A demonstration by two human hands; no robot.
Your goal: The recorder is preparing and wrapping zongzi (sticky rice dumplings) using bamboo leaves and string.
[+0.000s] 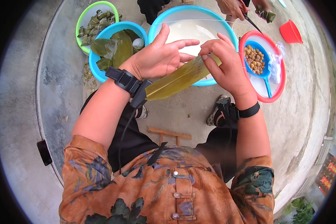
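Note:
A long green bamboo leaf (176,79) slants across the space before me. My right hand (226,63) pinches its upper end between thumb and fingers. My left hand (159,56), palm up with the fingers spread, is beside the leaf's upper edge; whether it touches the leaf is hard to tell. Beyond both hands stands a large blue-rimmed basin (194,9) with white contents under liquid, partly hidden by my hands. More broad leaves (120,49) and a whitish ball of string (138,43) lie in a smaller blue basin (96,68) at the left.
A green-rimmed basin (79,25) holds several tied leaf-wrapped dumplings (96,26). At right, a red-rimmed basin (281,86) contains a blue strainer (266,74) of brown nuts. Another person's hands (232,8) hold scissors (252,21) and a wrapped dumpling (265,14). A red bucket (290,32) stands nearby.

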